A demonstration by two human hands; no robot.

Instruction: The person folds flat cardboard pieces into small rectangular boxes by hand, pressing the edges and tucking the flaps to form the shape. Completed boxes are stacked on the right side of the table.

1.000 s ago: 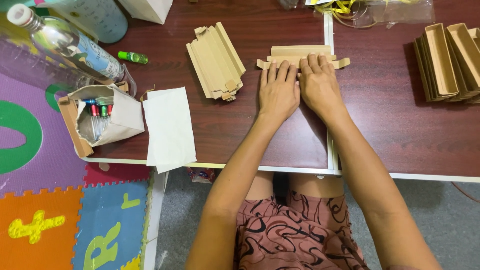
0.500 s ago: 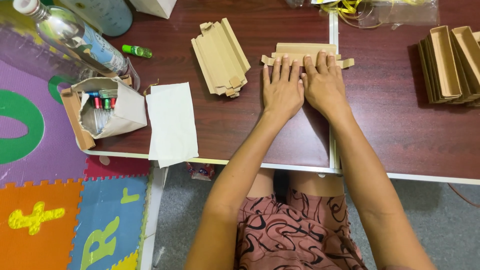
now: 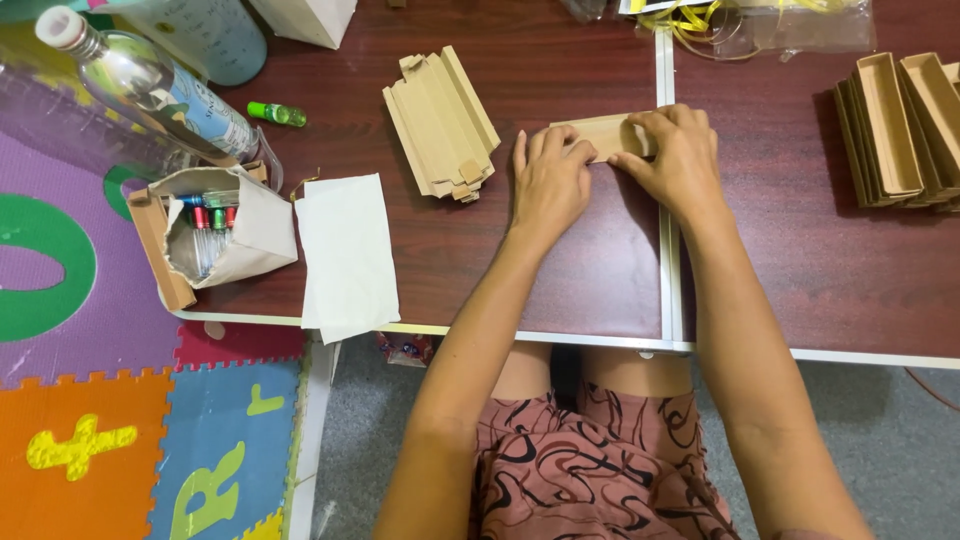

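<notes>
Pressed against a flat cardboard piece (image 3: 600, 135) on a dark red-brown table (image 3: 560, 280): left hand (image 3: 548, 180) with fingers curled at its near edge, right hand (image 3: 680, 155) gripping its right end. Beside, a stack of unfolded cardboard blanks (image 3: 440, 125); far right, folded cardboard trays (image 3: 900, 125). At left, a plastic bottle (image 3: 150, 90), white paper sheet (image 3: 345, 255), colourful foam floor mat (image 3: 120, 440).

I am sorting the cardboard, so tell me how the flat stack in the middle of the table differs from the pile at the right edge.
The flat stack of tan cardboard blanks lies unfolded, its flaps spread out; the pile of folded tan cardboard trays has raised walls. The flat stack sits left of the left hand; the tray pile sits right of the right hand. The trays are nested; the blanks are simply layered. Both are plain tan cardboard on the dark table.
</notes>
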